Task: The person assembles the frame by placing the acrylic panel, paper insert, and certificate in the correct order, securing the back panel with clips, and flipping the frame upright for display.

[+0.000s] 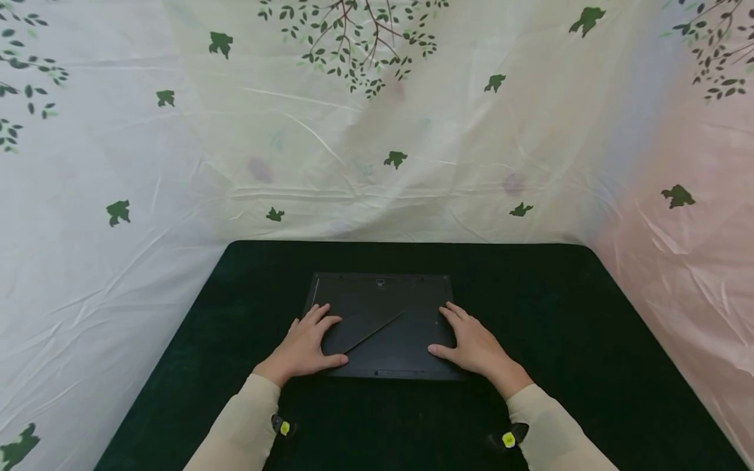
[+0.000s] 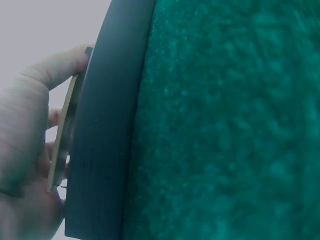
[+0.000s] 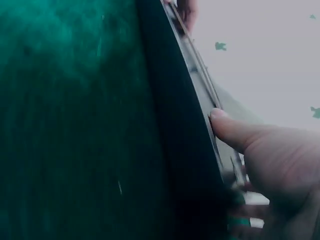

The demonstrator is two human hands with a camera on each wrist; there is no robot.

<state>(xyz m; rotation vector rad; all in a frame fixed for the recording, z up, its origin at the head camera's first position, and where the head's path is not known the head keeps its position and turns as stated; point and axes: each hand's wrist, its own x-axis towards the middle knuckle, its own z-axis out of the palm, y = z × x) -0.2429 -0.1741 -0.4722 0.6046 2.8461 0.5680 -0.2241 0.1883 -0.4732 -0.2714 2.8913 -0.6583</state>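
Observation:
A flat, dark rectangular case (image 1: 389,356) lies on the dark green table, with a small light mark near its far edge and a slot at its near edge. Diagonally across its top runs a thin stick (image 1: 375,332), its lower end by my left thumb. My left hand (image 1: 306,347) rests on the case's left side, fingers spread and fairly straight. On the right side, my right hand (image 1: 474,343) touches the edge with its thumb on top and fingers extended forward. In the left wrist view, the thick side of the case (image 2: 107,120) shows, with a tan strip (image 2: 62,135) above it.
The dark green table (image 1: 530,294) has rounded far corners. Behind and around it hangs a pale cloth (image 1: 330,144) printed with leaves and birds. Both forearms wear cream sleeves, with a black wrist device (image 1: 512,437) under the right one.

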